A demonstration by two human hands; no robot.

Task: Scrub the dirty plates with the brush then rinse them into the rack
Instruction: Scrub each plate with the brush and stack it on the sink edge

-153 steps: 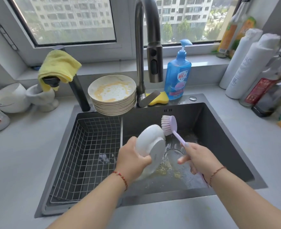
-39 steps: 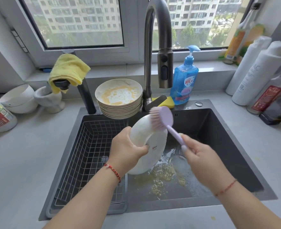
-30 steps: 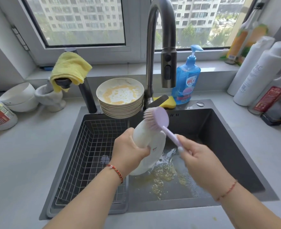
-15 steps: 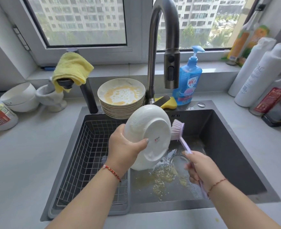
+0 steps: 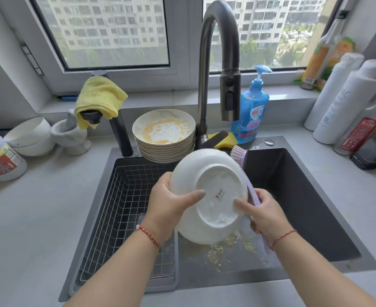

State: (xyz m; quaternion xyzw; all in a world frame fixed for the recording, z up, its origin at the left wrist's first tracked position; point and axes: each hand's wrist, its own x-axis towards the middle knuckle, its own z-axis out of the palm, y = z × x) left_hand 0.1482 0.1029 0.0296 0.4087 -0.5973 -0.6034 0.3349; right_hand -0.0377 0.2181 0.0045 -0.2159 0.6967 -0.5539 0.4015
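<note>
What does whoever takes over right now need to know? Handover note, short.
Left hand grips the white plate, tilted over the sink, underside toward the camera. Right hand holds the brush and steadies the plate's right edge. Faucet shows no water. Rack holds no plates. Done: none racked. Left: rinse and rack this plate, then the dirty stack behind the sink.

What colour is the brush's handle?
Pale lilac, brush seen in the head view.

White roll right of the faucet: letters "AC" legible. Blue soap bottle beside the faucet carries a Chinese-character label, unreadable here. Plate underside below the faucet: small red mark, too small to read.
</note>
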